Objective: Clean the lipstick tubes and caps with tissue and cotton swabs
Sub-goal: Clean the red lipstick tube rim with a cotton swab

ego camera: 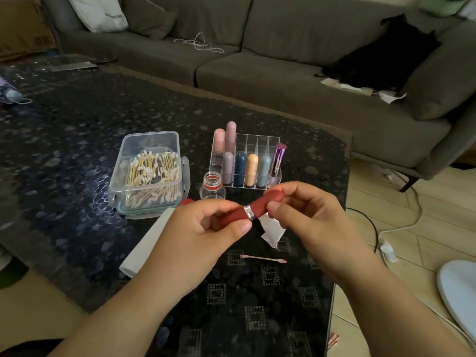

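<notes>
A dark red lipstick tube with a silver ring hangs above the table between both hands. My left hand grips its lower end. My right hand pinches its cap end and also holds a crumpled white tissue that hangs below the tube. A used cotton swab with pink tips lies on the table under my hands. A clear box of cotton swabs stands open at the left. A clear acrylic organizer behind my hands holds several capped lipsticks.
A small open clear bottle stands in front of the organizer. A white folded cloth or tissue pack lies under my left wrist. The dark patterned table ends at the right, near floor cables. A grey sofa stands behind.
</notes>
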### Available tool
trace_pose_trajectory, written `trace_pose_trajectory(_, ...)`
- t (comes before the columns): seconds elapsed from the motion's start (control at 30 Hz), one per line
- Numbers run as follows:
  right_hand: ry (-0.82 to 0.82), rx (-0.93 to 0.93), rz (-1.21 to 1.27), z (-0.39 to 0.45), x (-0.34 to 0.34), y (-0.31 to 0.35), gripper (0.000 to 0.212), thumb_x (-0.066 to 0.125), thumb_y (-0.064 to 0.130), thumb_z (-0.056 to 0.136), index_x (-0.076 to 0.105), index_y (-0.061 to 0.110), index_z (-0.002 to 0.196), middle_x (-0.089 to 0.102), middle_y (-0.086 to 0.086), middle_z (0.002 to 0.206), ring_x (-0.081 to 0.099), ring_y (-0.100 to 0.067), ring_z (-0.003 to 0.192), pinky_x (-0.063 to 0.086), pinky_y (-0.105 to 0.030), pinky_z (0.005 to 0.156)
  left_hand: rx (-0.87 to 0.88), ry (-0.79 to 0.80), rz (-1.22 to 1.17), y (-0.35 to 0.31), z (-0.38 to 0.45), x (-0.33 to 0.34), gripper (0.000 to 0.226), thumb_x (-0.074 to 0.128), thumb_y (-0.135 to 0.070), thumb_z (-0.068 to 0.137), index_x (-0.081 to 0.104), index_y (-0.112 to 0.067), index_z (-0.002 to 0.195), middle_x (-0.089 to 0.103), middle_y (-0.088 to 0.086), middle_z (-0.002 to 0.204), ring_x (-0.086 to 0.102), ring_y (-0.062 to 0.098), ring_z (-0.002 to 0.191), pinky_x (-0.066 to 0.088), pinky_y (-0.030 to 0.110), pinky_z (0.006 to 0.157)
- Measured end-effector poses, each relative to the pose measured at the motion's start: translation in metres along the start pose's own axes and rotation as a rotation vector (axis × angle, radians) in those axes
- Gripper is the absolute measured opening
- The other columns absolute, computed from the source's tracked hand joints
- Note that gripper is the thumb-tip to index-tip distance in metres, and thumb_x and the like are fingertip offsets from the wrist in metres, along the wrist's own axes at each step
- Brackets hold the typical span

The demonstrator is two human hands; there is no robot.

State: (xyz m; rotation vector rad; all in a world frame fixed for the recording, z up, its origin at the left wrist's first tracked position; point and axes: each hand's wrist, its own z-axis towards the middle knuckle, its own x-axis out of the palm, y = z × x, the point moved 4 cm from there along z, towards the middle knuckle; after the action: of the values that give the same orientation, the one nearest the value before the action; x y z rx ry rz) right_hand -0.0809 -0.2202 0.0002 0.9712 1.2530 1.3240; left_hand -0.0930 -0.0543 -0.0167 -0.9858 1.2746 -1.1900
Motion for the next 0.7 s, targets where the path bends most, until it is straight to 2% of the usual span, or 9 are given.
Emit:
trace_pose_trajectory(0.07, -0.023, -0.02, -0.07, -0.002, -0.003, 0.001, 0.014, 0.065, 0.031, 0.073, 0.071, 0.022, 0.083, 0.068, 0.008, 0.071, 0.06, -0.001, 0.068, 0.044, -0.012, 0.065, 0.022, 0.013, 0.021, -0.003, 0.001, 0.003, 0.016, 0.073, -0.02, 0.076, 0.073, -0.035, 0.083, 0.072, -0.009, 0.075, 0.063, 0.001, 0.067, 0.049, 0.015, 0.064)
trace_pose_trajectory(0.13, -0.021, -0.036, -0.099, -0.004, -0.005, 0.004, 0.021, 0.063, 0.034, 0.072, 0.072, 0.02, 0.084, 0.068, 0.006, 0.069, 0.057, 0.001, 0.062, 0.043, -0.011, 0.062, 0.054, 0.016, 0.062, -0.006, 0.001, 0.003, 0.012, 0.073, -0.02, 0.076, 0.074, -0.031, 0.082, 0.072, -0.008, 0.075, 0.064, 0.004, 0.068, 0.049, 0.017, 0.064)
trace_pose_trajectory(0.3, 0.038, 0.028, -0.077, -0.008, -0.002, -0.004, 0.026, 0.061, 0.031, 0.074, 0.074, 0.017, 0.092, 0.07, 0.0, 0.072, 0.055, -0.003, 0.061, 0.046, -0.014, 0.061, 0.139, 0.015, 0.253, -0.009, 0.0, 0.0, 0.009, 0.071, -0.028, 0.074, 0.072, -0.031, 0.083, 0.066, -0.011, 0.08, 0.064, 0.01, 0.074, 0.051, 0.027, 0.069)
trace_pose_trajectory(0.4, 0.019, 0.046, -0.035, -0.009, 0.0, -0.009, 0.023, 0.062, 0.03, 0.075, 0.074, 0.02, 0.091, 0.072, -0.004, 0.078, 0.06, -0.006, 0.066, 0.048, -0.016, 0.064, 0.14, 0.01, 0.273, -0.006, 0.003, 0.0, 0.008, 0.072, -0.027, 0.074, 0.071, -0.033, 0.081, 0.065, -0.013, 0.08, 0.063, 0.008, 0.071, 0.05, 0.026, 0.067)
trace_pose_trajectory(0.53, -0.049, 0.036, -0.039, -0.008, 0.005, -0.008, 0.014, 0.059, 0.021, 0.083, 0.069, 0.018, 0.092, 0.071, 0.004, 0.075, 0.064, -0.003, 0.068, 0.05, -0.014, 0.065, 0.154, -0.008, 0.299, -0.004, 0.008, 0.0, 0.009, 0.071, -0.03, 0.076, 0.069, -0.035, 0.083, 0.067, -0.013, 0.078, 0.063, 0.006, 0.071, 0.05, 0.022, 0.065)
trace_pose_trajectory(0.6, -0.071, 0.044, -0.041, -0.007, 0.01, -0.008, 0.011, 0.058, 0.015, 0.087, 0.067, 0.017, 0.093, 0.072, 0.005, 0.078, 0.067, -0.004, 0.072, 0.052, -0.015, 0.067, 0.196, -0.035, 0.363, -0.005, 0.007, -0.002, 0.013, 0.068, -0.034, 0.076, 0.066, -0.038, 0.089, 0.063, -0.017, 0.081, 0.06, 0.002, 0.076, 0.046, 0.014, 0.065)
trace_pose_trajectory(0.7, -0.161, 0.069, 0.001, -0.002, 0.012, -0.005, 0.011, 0.056, 0.013, 0.09, 0.066, 0.016, 0.094, 0.073, 0.001, 0.081, 0.068, -0.008, 0.075, 0.053, -0.018, 0.07, 0.254, -0.099, 0.414, -0.013, 0.005, -0.012, 0.036, 0.06, -0.042, 0.077, 0.054, -0.042, 0.112, 0.056, -0.022, 0.096, 0.056, -0.002, 0.09, 0.043, 0.009, 0.075)
